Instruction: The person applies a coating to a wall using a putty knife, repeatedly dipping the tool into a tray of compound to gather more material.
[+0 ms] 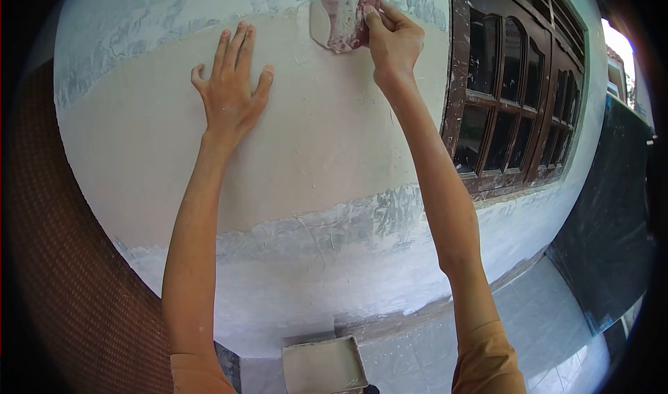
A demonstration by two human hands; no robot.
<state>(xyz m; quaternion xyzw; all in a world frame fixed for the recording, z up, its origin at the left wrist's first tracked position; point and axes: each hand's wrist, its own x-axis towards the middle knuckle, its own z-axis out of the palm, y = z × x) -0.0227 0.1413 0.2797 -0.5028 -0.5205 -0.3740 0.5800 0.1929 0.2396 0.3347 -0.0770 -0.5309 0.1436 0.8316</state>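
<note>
My left hand (232,91) lies against the plastered wall (313,143) with its fingers spread and nothing in it. Higher up and to the right, my right hand (396,38) grips a reddish, plaster-smeared flat scraper (342,20) by its right edge. The scraper's face is on or very near the wall, at the upper edge of a smooth beige band of plaster. Above and below that band the wall is patchy bluish white.
A dark brown wooden window (511,91) with glass panes is right of my right arm. On the tiled floor at the bottom sits a tray (325,367) of pale material. Brown woven matting (83,255) lines the left; a dark sheet (605,213) hangs at the right.
</note>
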